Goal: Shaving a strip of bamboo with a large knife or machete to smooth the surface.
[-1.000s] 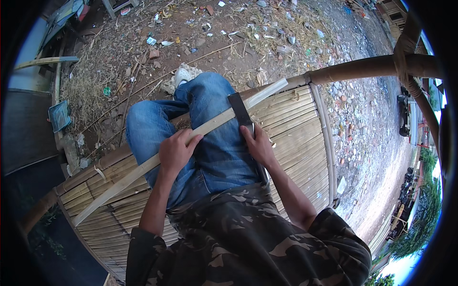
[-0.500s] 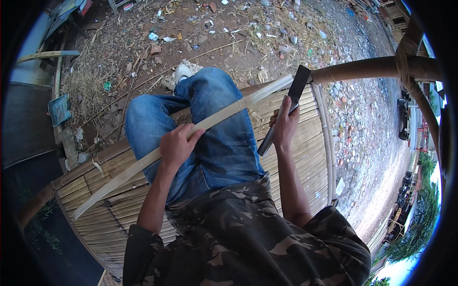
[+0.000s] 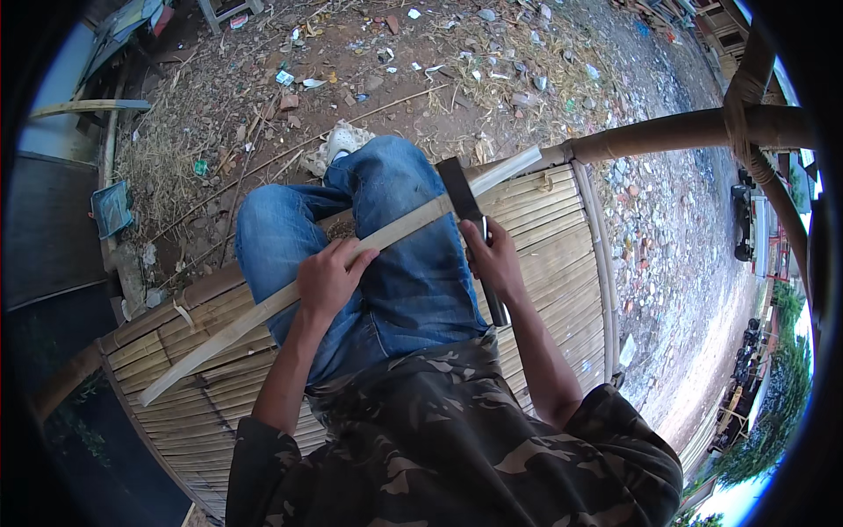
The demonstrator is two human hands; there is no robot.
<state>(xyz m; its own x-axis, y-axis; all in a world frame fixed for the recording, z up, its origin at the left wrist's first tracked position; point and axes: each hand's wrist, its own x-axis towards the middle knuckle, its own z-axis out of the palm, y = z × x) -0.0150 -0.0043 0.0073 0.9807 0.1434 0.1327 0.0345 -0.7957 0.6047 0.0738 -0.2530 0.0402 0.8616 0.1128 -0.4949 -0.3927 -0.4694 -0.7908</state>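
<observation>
A long pale bamboo strip (image 3: 219,338) lies slanted across my lap, from lower left up to the upper right. My left hand (image 3: 329,279) grips it near its middle, over my blue jeans. My right hand (image 3: 493,259) is shut on the handle of a dark broad-bladed knife (image 3: 458,189). The blade's flat end rests on the strip just right of my raised knee. I sit on a slatted bamboo platform (image 3: 553,237).
A thick bamboo pole (image 3: 685,132) runs along the platform's far right edge, lashed to an upright post. Beyond the platform lies littered dirt ground (image 3: 369,61) with straw and scraps. A pale shoe (image 3: 344,145) shows past my knee. Dark sheeting stands at left.
The knife was lifted up and to the right off the strip half a second ago. It has now come back down onto the strip near my knee. My left hand kept its hold.
</observation>
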